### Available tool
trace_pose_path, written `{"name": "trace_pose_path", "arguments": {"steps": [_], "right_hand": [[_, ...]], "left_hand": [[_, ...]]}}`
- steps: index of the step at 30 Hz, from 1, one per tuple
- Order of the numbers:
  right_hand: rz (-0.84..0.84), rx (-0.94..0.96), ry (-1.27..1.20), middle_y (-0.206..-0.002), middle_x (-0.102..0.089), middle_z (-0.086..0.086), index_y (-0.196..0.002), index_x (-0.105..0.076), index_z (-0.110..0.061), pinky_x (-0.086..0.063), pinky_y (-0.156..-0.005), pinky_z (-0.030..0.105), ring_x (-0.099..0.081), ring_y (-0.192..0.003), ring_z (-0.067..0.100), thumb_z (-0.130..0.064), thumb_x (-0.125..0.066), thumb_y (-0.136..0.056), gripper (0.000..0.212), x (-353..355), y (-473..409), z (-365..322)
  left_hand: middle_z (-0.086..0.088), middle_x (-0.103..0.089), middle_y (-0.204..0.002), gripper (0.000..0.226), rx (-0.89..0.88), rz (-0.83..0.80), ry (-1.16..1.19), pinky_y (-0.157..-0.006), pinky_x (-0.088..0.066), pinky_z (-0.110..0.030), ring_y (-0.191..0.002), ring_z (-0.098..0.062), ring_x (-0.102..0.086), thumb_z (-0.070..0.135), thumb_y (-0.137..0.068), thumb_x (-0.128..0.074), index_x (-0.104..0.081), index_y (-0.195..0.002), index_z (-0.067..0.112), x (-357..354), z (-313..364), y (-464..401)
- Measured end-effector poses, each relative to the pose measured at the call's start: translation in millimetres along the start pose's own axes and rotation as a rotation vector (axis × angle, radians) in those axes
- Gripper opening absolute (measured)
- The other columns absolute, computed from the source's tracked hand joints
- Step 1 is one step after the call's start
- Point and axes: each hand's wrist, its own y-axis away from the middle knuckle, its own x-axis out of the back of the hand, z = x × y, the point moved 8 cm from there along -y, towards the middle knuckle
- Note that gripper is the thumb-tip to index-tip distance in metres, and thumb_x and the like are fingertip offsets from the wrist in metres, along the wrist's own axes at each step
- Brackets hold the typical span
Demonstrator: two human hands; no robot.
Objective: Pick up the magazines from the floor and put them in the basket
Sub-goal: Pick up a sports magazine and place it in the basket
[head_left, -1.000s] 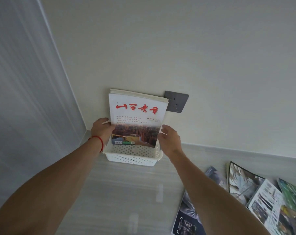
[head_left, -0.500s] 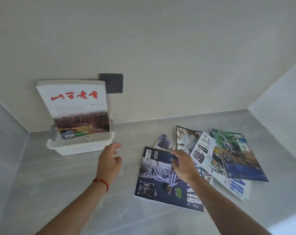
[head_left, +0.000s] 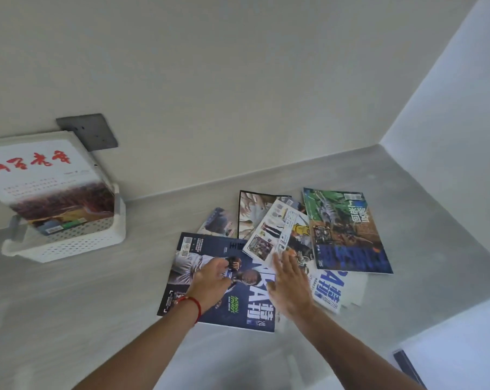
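Observation:
A white perforated basket [head_left: 69, 246] stands on the floor at the left, against the wall. A white magazine with red characters [head_left: 41, 178] stands upright in it. Several magazines lie fanned out on the grey floor: a dark blue basketball one [head_left: 246, 308] nearest me, a green and blue one [head_left: 347, 235] at the right, lighter ones [head_left: 274, 235] between. My left hand [head_left: 210, 280], with a red string on its wrist, hovers over the dark blue cover, fingers curled and empty. My right hand [head_left: 290, 280] is flat and open over the edge where the covers overlap.
A grey wall socket [head_left: 97, 133] sits just above the basket. White walls close the space behind and to the right, meeting in a corner. Grey floor lies bare between the basket and the magazine pile.
Both hands left the white magazine in the basket and swung right to the pile. The view turned right too, so the basket now sits at the left edge.

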Motion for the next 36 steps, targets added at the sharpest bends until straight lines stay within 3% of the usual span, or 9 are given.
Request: {"name": "trace_pose_path", "arguments": {"steps": [6, 9, 12, 14, 19, 24, 29, 32, 36], "right_hand": [[-0.051, 0.623, 0.034, -0.169, -0.015, 0.008, -0.156, -0.031, -0.019, -0.011, -0.127, 0.044, -0.002, -0.157, 0.025, -0.029, -0.048, -0.098, 0.062, -25, 48, -64], [-0.120, 0.932, 0.003, -0.165, -0.030, 0.007, -0.147, -0.049, -0.016, -0.007, -0.128, 0.043, -0.008, -0.157, 0.022, -0.014, -0.048, -0.095, 0.052, -40, 72, -81], [-0.201, 1.084, -0.067, -0.142, -0.058, 0.000, -0.118, -0.071, -0.016, -0.015, -0.126, 0.045, -0.032, -0.142, 0.006, -0.008, -0.047, -0.093, 0.035, -37, 78, -84], [-0.114, 1.043, -0.087, -0.117, -0.067, -0.008, -0.095, -0.073, -0.018, -0.026, -0.116, 0.042, -0.036, -0.128, -0.009, -0.012, -0.045, -0.096, 0.029, -26, 68, -75], [0.055, 0.863, -0.054, -0.124, -0.065, -0.021, -0.095, -0.070, -0.031, -0.002, -0.126, 0.048, -0.032, -0.145, -0.002, -0.027, -0.044, -0.099, 0.027, -27, 55, -55], [0.242, 0.657, -0.202, -0.111, -0.069, -0.014, -0.100, -0.072, -0.023, -0.024, -0.123, 0.049, -0.047, -0.135, 0.008, -0.022, -0.060, -0.094, 0.013, -26, 65, -57], [0.315, 0.370, -0.235, -0.133, -0.054, 0.013, -0.122, -0.062, -0.007, -0.047, -0.108, 0.046, -0.048, -0.131, 0.029, -0.009, -0.072, -0.086, 0.037, -22, 59, -55], [0.261, 0.204, -0.325, -0.145, -0.045, 0.024, -0.141, -0.048, 0.003, -0.042, -0.113, 0.047, -0.045, -0.136, 0.037, -0.017, -0.074, -0.090, 0.060, -18, 45, -57], [0.129, 0.126, -0.662, -0.139, -0.051, 0.002, -0.147, -0.033, -0.016, -0.047, -0.099, 0.034, -0.057, -0.122, 0.018, -0.036, -0.062, -0.098, 0.060, -5, 31, -98]], "left_hand": [[-0.011, -0.040, -0.154, 0.061, -0.107, 0.289, -0.388, -0.111, -0.041, -0.045, -0.141, -0.032, -0.035, 0.029, -0.092, -0.065, -0.044, -0.148, 0.018, 5, 16, -7], [-0.005, -0.010, -0.170, 0.072, -0.198, 0.179, -0.600, -0.124, -0.023, -0.052, -0.157, -0.029, -0.009, 0.042, -0.097, -0.060, -0.026, -0.159, 0.026, 5, 15, -20], [-0.007, 0.004, -0.171, 0.090, -0.056, 0.043, -0.712, -0.126, -0.009, -0.056, -0.158, -0.031, 0.003, 0.047, -0.095, -0.061, -0.004, -0.163, 0.027, 12, -7, -37], [-0.013, -0.003, -0.170, 0.095, 0.063, -0.018, -0.650, -0.126, -0.017, -0.055, -0.158, -0.035, -0.001, 0.045, -0.094, -0.065, -0.004, -0.162, 0.020, 16, -28, -35], [-0.016, -0.040, -0.144, 0.066, 0.148, 0.268, -0.630, -0.100, -0.050, -0.048, -0.131, -0.035, -0.042, 0.050, -0.092, -0.063, -0.041, -0.144, 0.016, 20, -66, 13], [-0.018, -0.054, -0.129, 0.074, 0.326, 0.187, -0.378, -0.094, -0.050, -0.045, -0.118, -0.036, -0.054, 0.048, -0.084, -0.075, -0.041, -0.139, 0.011, 19, -96, 29], [-0.006, -0.066, -0.103, 0.044, 0.090, 0.036, 0.048, -0.051, -0.050, -0.022, -0.069, -0.015, -0.060, 0.020, -0.097, -0.061, -0.051, -0.139, 0.021, 29, -89, 39], [-0.004, -0.068, -0.096, 0.027, -0.004, 0.101, 0.129, -0.046, -0.047, -0.019, -0.062, -0.012, -0.059, 0.015, -0.097, -0.061, -0.058, -0.122, 0.024, 63, -88, 51], [-0.003, -0.067, -0.086, 0.013, -0.041, 0.191, 0.271, -0.049, -0.049, -0.023, -0.062, -0.010, -0.056, 0.016, -0.095, -0.063, -0.061, -0.105, 0.024, 119, -104, 64]]}}
